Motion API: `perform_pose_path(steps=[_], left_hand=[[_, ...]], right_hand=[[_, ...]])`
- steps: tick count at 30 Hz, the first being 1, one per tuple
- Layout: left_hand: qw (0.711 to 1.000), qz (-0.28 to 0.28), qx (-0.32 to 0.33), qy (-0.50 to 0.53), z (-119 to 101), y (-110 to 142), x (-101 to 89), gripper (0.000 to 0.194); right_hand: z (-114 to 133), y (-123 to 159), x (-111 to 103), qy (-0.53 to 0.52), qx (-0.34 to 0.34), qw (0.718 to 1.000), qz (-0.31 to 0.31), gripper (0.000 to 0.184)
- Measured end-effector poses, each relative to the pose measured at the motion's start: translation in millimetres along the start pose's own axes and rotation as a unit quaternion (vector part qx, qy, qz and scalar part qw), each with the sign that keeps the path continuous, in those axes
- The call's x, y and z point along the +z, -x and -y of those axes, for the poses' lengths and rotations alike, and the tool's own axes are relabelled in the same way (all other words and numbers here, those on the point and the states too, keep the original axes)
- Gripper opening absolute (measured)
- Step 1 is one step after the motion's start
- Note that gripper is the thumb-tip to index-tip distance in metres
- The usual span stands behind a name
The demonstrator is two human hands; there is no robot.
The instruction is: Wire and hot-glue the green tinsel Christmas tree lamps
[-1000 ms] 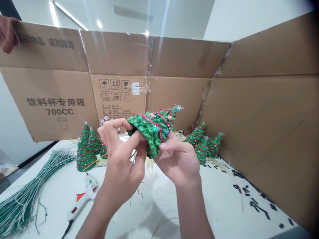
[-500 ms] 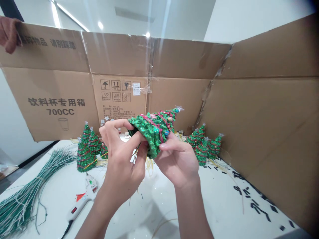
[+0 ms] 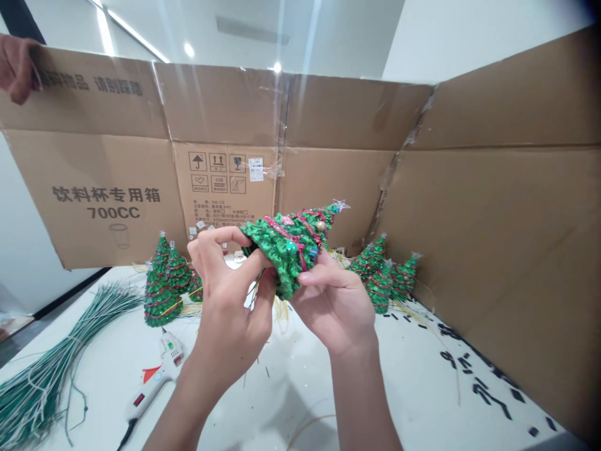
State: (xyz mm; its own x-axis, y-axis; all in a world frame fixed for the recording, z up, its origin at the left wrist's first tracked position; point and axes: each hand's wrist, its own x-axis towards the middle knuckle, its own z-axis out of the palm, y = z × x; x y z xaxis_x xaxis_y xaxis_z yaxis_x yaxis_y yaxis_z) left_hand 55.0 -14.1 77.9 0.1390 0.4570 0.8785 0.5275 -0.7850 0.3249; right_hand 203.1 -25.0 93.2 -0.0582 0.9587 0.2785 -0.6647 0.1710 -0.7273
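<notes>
A small green Christmas tree [image 3: 291, 247] with pink garland, beads and a clear star tip is held above the table, lying on its side with the tip to the right. My left hand [image 3: 230, 288] grips its base, fingers reaching into the dark underside. Around the lower side of the tree, my right hand [image 3: 335, 297] is closed, thumb pressed on the green. Thin strands show below the left fingers; what they belong to is partly hidden. A white glue gun [image 3: 153, 388] lies left of my left forearm.
Similar trees stand at left [image 3: 162, 282] and at right [image 3: 380, 275]. A bundle of green wires [image 3: 56, 357] lies on the left. Black scraps [image 3: 483, 391] dot the right side. Cardboard [image 3: 338, 113] walls the back and right; another person's hand [image 3: 16, 69] holds its top left.
Almost nothing differs. Both hands keep their hold on the tree, with only a very slight shift of the view.
</notes>
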Motion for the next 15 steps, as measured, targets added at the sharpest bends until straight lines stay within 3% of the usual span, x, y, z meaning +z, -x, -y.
perform_pose_path(steps=[15], left_hand=[[1.0,-0.003,0.005,-0.007,1.0,0.3,2.3,0.022]], right_hand=[[-2.1,1.0,3.7,-0.034,-0.006,0.999,-0.008,0.064]])
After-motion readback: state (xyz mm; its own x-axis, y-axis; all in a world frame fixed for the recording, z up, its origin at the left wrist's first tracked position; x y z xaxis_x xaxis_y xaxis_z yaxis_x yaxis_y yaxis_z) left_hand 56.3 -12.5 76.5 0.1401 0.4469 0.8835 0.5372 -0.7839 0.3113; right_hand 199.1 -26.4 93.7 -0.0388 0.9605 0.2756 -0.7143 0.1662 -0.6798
